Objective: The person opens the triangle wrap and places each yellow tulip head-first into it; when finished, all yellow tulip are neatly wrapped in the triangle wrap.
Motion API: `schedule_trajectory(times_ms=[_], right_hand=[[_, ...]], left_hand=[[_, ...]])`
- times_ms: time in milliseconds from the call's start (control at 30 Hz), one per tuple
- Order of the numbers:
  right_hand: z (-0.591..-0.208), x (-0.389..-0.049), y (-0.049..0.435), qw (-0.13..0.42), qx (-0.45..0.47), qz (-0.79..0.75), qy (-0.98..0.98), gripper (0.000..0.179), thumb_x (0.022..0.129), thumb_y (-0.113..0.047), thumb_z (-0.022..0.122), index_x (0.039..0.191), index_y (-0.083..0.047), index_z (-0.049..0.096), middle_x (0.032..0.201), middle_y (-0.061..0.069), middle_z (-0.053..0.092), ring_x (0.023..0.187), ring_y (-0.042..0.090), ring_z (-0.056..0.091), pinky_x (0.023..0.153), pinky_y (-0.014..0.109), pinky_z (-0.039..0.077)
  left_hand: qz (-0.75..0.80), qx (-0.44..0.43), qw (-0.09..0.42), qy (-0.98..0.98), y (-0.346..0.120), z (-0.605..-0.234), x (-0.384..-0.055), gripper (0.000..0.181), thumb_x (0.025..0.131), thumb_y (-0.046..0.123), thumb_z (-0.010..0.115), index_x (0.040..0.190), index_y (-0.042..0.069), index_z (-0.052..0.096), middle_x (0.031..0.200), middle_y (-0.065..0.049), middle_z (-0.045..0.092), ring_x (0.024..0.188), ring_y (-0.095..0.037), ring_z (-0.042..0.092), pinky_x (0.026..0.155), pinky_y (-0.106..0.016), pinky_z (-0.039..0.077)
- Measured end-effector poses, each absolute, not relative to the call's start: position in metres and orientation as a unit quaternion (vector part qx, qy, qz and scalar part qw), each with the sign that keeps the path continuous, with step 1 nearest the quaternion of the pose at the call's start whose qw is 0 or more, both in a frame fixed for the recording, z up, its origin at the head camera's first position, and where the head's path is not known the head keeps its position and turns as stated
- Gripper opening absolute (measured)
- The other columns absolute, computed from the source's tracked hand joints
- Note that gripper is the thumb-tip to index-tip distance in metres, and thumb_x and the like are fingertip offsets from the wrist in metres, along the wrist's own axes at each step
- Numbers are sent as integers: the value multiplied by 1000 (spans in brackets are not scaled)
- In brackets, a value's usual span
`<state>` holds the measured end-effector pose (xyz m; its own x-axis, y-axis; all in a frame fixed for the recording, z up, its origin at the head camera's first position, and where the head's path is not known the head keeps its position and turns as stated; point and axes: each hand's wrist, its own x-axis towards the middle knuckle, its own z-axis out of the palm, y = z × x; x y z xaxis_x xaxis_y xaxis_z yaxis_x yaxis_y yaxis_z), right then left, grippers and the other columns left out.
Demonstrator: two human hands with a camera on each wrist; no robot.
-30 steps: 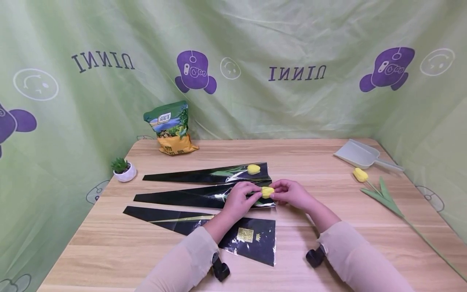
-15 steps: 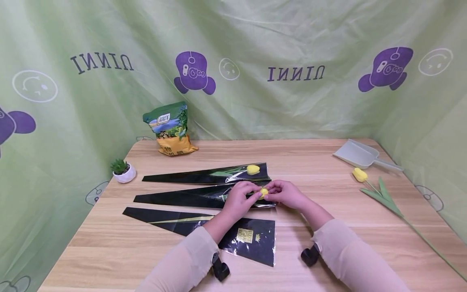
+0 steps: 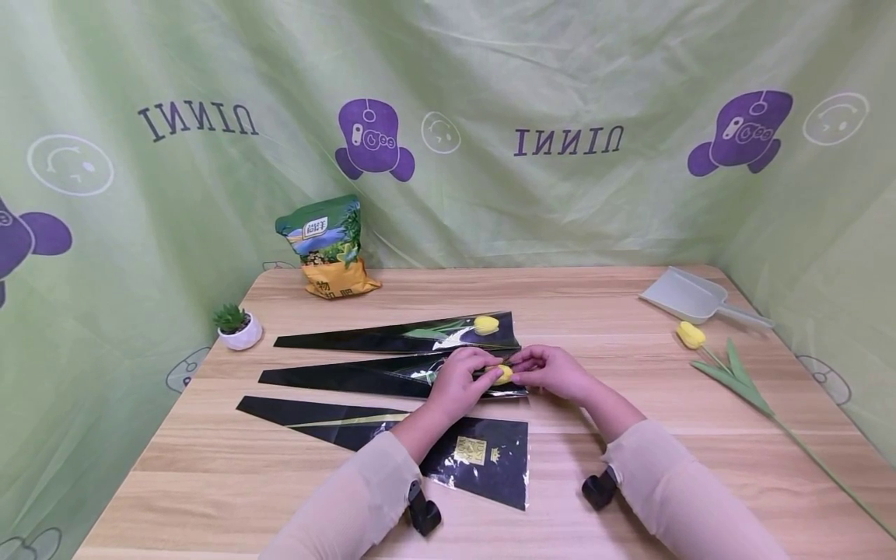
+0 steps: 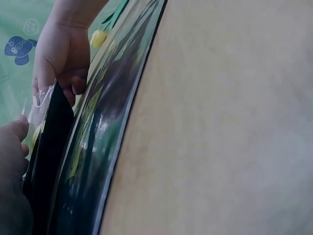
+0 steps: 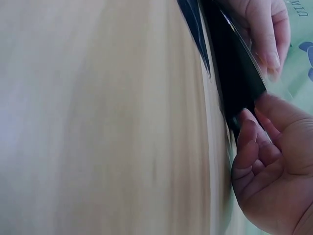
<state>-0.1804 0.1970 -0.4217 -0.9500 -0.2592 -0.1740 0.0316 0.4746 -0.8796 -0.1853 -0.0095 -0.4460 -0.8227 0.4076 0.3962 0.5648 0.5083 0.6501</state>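
A black flower sleeve (image 3: 343, 378) with a clear film front lies across the table, a yellow tulip (image 3: 502, 376) at its wide right end. My left hand (image 3: 460, 385) grips the sleeve's mouth beside the bloom, thumb along the film. From the right, my right hand (image 3: 553, 369) pinches the edge of the same mouth between thumb and fingers, as the right wrist view shows. My left palm hides part of the stem and leaves. Behind lies another black sleeve (image 3: 350, 339) holding a yellow tulip (image 3: 486, 325); in front, a flat sleeve (image 3: 490, 474) with gold print passes under my left forearm.
A loose yellow tulip (image 3: 691, 335) with a long stem lies at the right, near a grey dustpan (image 3: 689, 297). At the back left stand a green and orange bag (image 3: 329, 249) and a small potted succulent (image 3: 240, 330). A green curtain (image 3: 483, 202) surrounds the table.
My right hand has moved slightly left, closer to my left hand, along the sleeve's mouth. The bloom between the hands has shifted slightly left. My left hand has stayed in place.
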Motion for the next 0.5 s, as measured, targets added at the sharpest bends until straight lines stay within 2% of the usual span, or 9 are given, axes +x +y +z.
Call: schedule_trajectory(times_ms=[500], right_hand=[[-413,-161,246,105,-23,-484,868,39,91,-18,69,122,4,60,110,18,67,80,15,60,62,25,51]], left_hand=[[-412,-281,74,-863,-12,-449,-198,22,91,23,69,110,13,75,110,-4,71,109,-22,63,97,-39,50]])
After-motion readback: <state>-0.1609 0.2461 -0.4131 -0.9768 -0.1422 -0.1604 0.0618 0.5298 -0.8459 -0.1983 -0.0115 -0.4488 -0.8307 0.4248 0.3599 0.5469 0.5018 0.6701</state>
